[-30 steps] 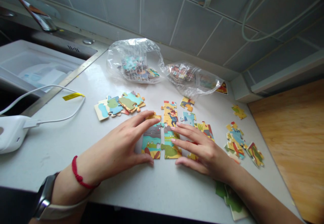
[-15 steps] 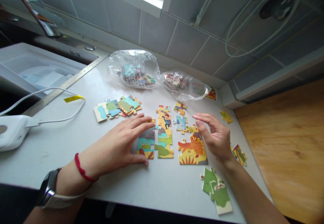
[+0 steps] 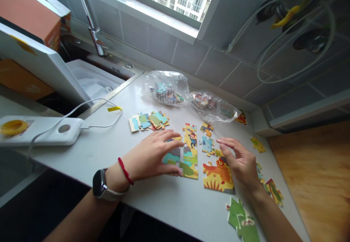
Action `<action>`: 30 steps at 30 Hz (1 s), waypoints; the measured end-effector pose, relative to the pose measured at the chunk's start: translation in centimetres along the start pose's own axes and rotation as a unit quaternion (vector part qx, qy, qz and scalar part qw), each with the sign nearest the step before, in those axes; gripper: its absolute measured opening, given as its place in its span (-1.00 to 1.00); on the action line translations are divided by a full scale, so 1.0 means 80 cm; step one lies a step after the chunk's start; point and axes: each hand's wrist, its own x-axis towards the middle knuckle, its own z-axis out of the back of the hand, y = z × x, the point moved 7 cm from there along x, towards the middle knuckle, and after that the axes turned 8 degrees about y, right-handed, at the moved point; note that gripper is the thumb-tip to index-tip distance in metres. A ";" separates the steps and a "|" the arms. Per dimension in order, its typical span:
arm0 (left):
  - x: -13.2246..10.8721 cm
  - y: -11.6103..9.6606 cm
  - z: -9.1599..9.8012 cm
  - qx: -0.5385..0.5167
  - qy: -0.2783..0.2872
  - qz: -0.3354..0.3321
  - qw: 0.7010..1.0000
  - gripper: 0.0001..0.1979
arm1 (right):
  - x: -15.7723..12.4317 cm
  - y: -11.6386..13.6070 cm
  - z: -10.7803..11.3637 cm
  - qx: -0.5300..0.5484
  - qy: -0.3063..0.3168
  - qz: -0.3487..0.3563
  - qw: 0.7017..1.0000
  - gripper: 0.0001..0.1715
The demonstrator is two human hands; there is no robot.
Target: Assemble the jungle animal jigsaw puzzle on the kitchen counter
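My left hand lies with its fingers spread over the left jigsaw section, which shows grey rock and a green crocodile; the hand covers much of it. Against its right side stands a strip of joined pieces with a figure in a hat at the top. My right hand hovers or rests at the right edge of the lion section, fingers loosely curved, thumb and index slightly apart, nothing seen between them. A blue piece adjoins this section's top, and a yellow piece lies above it.
Loose pieces are piled at left; green pieces lie near the front edge, others along the right. Clear bags of pieces stand by the wall. A white power strip with a cable and a sink are at left.
The view has swung left, bringing in boxes and more of the window. My left hand has moved the left section right, closing the gap to the middle strip. My right hand stays by the lion section.
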 end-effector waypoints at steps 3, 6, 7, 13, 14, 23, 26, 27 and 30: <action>-0.004 0.011 0.014 0.045 -0.080 0.051 0.994 -0.58 | 0.002 0.004 -0.003 -0.008 0.008 0.020 1.000 -0.82; -0.014 0.034 0.019 0.108 -0.120 0.161 0.974 -0.66 | 0.004 0.010 -0.004 -0.019 0.011 0.044 0.999 -0.83; -0.017 0.042 0.017 0.120 -0.118 0.193 0.967 -0.64 | 0.004 0.014 -0.003 -0.022 0.013 0.057 0.998 -0.84; -0.023 0.058 0.007 0.143 -0.090 0.268 0.948 -0.60 | -0.012 0.076 -0.029 -0.038 0.155 0.217 0.963 -0.63; -0.022 0.059 0.008 0.144 -0.089 0.269 0.948 -0.62 | -0.018 0.086 -0.037 -0.050 0.187 0.239 0.952 -0.58; -0.024 0.062 0.019 0.108 -0.141 0.232 0.956 -0.81 | -0.036 0.105 -0.076 -0.104 0.267 0.281 0.916 -0.71; -0.025 0.061 0.022 0.084 -0.160 0.213 0.960 -0.87 | -0.033 0.101 -0.075 -0.107 0.257 0.278 0.919 -0.69; -0.025 0.059 0.023 0.072 -0.164 0.206 0.962 -0.85 | -0.031 0.098 -0.074 -0.113 0.251 0.274 0.921 -0.67; -0.022 0.052 0.029 0.032 -0.178 0.188 0.965 -0.79 | -0.026 0.084 -0.072 -0.144 0.225 0.245 0.932 -0.56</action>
